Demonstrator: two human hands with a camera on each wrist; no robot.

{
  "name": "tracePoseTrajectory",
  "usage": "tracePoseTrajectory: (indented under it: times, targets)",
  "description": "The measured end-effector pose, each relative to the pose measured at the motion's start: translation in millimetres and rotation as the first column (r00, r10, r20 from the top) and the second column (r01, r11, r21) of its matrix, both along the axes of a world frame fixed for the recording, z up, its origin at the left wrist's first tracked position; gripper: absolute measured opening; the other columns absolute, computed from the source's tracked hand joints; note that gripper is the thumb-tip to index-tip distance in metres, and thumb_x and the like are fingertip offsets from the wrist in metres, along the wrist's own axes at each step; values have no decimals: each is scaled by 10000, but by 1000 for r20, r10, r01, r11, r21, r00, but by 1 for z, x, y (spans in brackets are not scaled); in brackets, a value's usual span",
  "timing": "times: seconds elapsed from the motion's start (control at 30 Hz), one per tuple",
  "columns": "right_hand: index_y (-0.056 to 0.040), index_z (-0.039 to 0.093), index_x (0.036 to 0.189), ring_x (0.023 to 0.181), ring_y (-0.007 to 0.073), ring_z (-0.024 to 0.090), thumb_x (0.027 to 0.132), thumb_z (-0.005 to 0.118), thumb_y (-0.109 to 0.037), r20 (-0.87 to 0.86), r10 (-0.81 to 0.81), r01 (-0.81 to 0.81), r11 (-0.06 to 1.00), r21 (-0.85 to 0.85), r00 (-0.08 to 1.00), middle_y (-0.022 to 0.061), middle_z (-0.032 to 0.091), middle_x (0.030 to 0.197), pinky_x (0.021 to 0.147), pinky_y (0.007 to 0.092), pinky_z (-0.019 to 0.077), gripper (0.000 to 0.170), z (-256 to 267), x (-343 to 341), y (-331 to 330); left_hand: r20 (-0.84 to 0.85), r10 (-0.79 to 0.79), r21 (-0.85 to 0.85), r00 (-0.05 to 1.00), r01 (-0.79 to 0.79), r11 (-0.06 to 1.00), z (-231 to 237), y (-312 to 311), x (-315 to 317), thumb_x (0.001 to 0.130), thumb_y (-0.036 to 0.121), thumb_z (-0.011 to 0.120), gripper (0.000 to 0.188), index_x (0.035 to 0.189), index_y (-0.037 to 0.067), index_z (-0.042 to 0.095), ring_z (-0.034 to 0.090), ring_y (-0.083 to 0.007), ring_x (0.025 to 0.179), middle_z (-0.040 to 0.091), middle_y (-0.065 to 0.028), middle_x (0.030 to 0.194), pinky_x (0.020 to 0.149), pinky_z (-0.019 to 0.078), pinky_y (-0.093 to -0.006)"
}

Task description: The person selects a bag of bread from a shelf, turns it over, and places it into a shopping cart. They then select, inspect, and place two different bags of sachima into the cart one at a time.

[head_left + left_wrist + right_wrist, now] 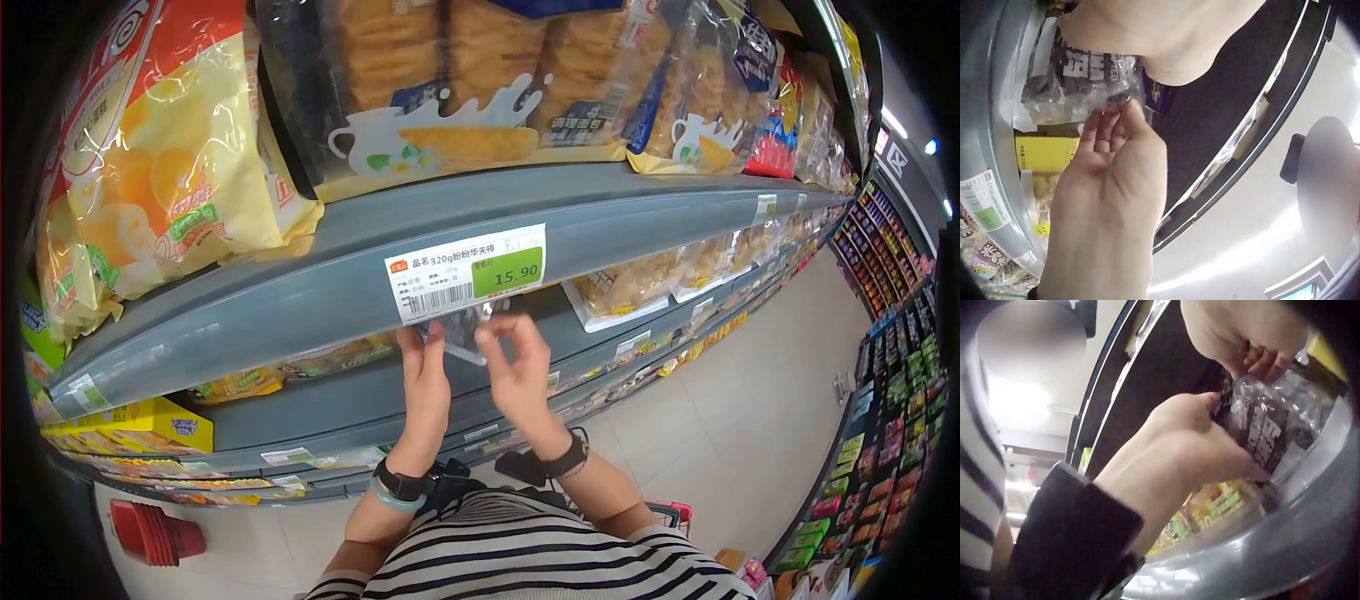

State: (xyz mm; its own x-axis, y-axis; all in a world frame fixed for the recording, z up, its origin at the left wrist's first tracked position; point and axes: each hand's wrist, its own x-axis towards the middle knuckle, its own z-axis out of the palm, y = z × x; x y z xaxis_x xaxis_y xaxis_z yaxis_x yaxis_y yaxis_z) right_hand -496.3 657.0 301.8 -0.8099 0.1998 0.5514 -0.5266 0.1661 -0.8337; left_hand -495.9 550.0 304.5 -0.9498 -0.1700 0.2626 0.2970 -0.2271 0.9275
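Just under the shelf edge with the price tag [470, 272], both hands are at a clear plastic bag with dark print and white lettering [1094, 72]. The left hand [425, 385] pinches one end of it between thumb and curled fingertips, as the left wrist view shows. On the opposite end, the right hand [1179, 447] grips the bag, thumb on one side and fingers on the other. From the head, most of the bag [462, 328] is hidden behind the tag and shelf lip.
Large bread bags [450, 90] fill the shelf above, with a yellow cake bag [150, 180] at its left. A yellow box [130, 428] and more packets [640, 280] sit on lower shelves. Red stacked baskets [150, 533] stand on the floor. Another shelf [870, 460] lines the aisle's right.
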Motion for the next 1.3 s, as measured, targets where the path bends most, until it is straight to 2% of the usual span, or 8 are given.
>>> tracePoseTrajectory:
  times: [0.13,0.2,0.37,0.47,0.87,1.0,1.27,1.3]
  targets:
    - [13,574,958,833,209,554,776,646,-1,-103,35,-20,989,148,994,107,577,889,772,297,429,197,6,30,-3,22,96,-129,995,-92,987,9,7,13,972,319,376,622,1431,-11,115,39,-223,1392,41,-133,1514,1105,57,-316]
    - [14,564,1013,985,275,494,708,711,-40,-255,-126,221,894,389,959,163,525,1038,849,350,386,343,3,33,0,-3,102,-175,995,-101,979,11,7,17,978,330,352,618,1431,-11,105,11,-221,1392,1,-128,1516,1106,37,-323]
    - [68,276,1306,1188,416,374,535,838,-166,-140,-190,231,889,396,972,263,395,1268,978,454,334,982,11,-2,11,13,24,-82,1000,-23,996,0,2,10,983,329,333,613,1434,-4,86,-7,-213,1392,-11,-118,1516,1108,20,-332]
    - [79,266,1316,1094,390,478,549,831,-157,22,0,-6,963,268,1000,258,458,1210,931,427,390,981,11,-20,12,4,-29,-6,1000,29,1000,-3,4,8,985,324,328,610,1436,0,75,-12,-211,1391,-9,-113,1516,1109,14,-334]
    - [19,452,1216,944,289,536,561,782,-125,-201,-218,272,914,300,955,155,525,1033,897,362,414,748,9,34,56,53,-59,-203,997,69,977,-16,-17,20,985,308,334,581,1428,7,109,55,-233,1379,84,-131,1492,1109,67,-351]
    - [34,464,1197,996,209,520,566,768,-90,-35,-297,292,951,-104,954,101,537,1055,888,333,411,711,5,71,68,20,-140,-166,990,141,976,-17,-24,15,984,286,348,544,1416,11,164,134,-234,1360,167,-136,1465,1105,117,-362]
    - [52,411,1265,1074,247,499,530,740,-144,147,-498,518,798,-308,855,145,513,1163,936,352,379,828,9,140,89,-35,-305,-114,952,300,947,-10,-32,4,983,247,374,484,1394,19,261,273,-235,1328,312,-145,1418,1096,206,-381]
    - [57,395,1281,1101,263,488,525,734,-161,118,-492,500,793,-348,862,163,502,1195,949,358,367,857,8,146,87,12,-463,-115,886,461,880,-4,-36,8,980,238,378,462,1378,19,294,302,-241,1313,338,-141,1402,1090,229,-393]
